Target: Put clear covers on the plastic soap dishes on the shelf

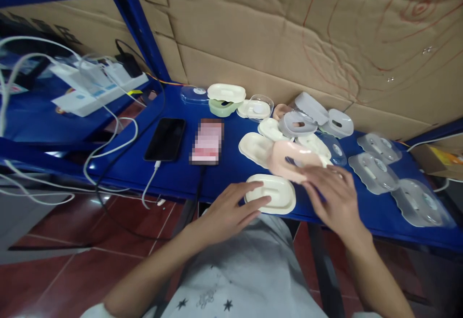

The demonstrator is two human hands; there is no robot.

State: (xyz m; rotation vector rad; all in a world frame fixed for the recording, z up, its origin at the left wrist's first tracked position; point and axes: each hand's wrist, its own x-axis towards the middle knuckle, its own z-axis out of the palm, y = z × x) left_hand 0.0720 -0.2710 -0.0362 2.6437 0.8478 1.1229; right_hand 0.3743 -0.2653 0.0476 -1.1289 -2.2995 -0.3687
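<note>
Around the cream tray (280, 193), I see a phone (165, 139) left, lids (254, 148) crowding beyond; left hand (237, 209) spread over it, right hand (331, 200) gripping a pink cover (280, 156).

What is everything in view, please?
Pink shell: one, pink, centre
Cream pieces: several, cream, centre
Grey pieces: about three, grey, rear
Green piece: one, green, rear
Peach piece: one, peach, rear
Clear covers: several, transparent, among pieces
Clear packs: three, transparent, right
Phones: two, black and pink-screened, left
Power strips: count unclear, white, left
Cables: several, white and black, left
Table: one, blue, centre
Cardboard: count unclear, brown, behind
Floor: one, red, below
Garment: one, pale, bottom
Left hand: one, at front cream piece
Right hand: one, holding pink shell
</note>
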